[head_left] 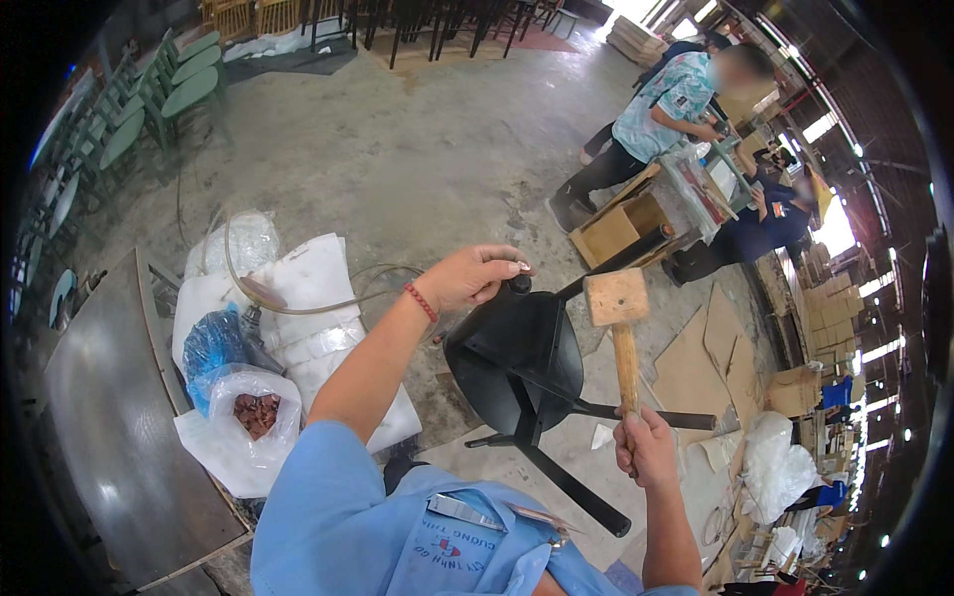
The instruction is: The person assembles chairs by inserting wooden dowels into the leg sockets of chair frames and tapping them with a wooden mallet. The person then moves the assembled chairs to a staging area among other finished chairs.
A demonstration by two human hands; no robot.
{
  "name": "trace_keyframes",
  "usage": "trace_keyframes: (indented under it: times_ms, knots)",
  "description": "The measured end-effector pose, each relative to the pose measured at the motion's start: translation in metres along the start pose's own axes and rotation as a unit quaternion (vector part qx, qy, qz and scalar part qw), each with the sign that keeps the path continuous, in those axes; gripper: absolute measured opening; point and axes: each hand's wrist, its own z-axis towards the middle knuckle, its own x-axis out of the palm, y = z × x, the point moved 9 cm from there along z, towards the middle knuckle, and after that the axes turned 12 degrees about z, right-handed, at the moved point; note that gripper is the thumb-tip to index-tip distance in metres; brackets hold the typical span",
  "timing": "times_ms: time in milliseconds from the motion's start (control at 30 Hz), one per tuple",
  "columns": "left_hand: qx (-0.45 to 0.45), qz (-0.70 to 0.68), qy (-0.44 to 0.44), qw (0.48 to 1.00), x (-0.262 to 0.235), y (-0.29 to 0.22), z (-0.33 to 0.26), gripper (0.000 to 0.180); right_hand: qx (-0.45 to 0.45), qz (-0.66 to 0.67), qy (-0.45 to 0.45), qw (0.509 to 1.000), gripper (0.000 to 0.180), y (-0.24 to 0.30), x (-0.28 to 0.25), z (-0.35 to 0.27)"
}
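Observation:
A black chair (pixel 537 348) lies tipped over in front of me, its legs sticking out in several directions. At the end of one leg (pixel 520 285), my left hand (pixel 472 278) is closed, thumb and fingertips pinched together. A tiny pale and reddish bit shows at the fingertips, too small to name. My right hand (pixel 646 447) grips the handle of a wooden mallet (pixel 617 298). The mallet's block head is raised, to the right of the pinching fingers and apart from them.
At my left, an open clear bag of small reddish-brown pieces (pixel 256 415) and a blue plastic bag (pixel 214 348) lie by white foam sheets (pixel 333 288). A metal-topped table (pixel 129 427) stands beyond. Green chairs (pixel 194 89) line the far left. Co-workers (pixel 651 119) stand at the upper right. Flattened cardboard (pixel 711 348) covers floor at right.

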Motion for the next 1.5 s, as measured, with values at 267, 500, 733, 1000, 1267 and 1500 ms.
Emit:
trace_keyframes:
  times_ms: [267,500,733,1000,1267,1500]
  knots:
    - [-0.015,0.014,0.011,1.0,-0.002,0.006,0.004,0.028,0.001,-0.059,0.015,0.998,0.021,0.011,0.033,0.009]
    - [-0.022,0.04,0.009,0.999,-0.003,0.009,0.004,0.031,-0.076,-0.134,0.025,0.988,0.028,0.03,0.045,0.011]
    - [-0.025,0.064,0.014,0.998,0.001,0.004,0.004,0.032,-0.167,-0.247,0.005,0.955,0.047,0.062,0.05,0.004]
    - [-0.04,0.083,0.009,0.996,0.001,0.001,-0.001,0.035,-0.221,-0.387,-0.007,0.895,0.051,0.082,0.06,0.003]
    - [-0.055,0.141,-0.007,0.988,0.0,-0.002,-0.004,0.038,-0.192,-0.415,0.01,0.889,0.05,0.086,0.065,0.008]
    - [-0.05,0.102,-0.028,0.993,-0.004,0.005,0.003,0.035,-0.228,-0.429,0.035,0.874,0.05,0.096,0.065,0.01]
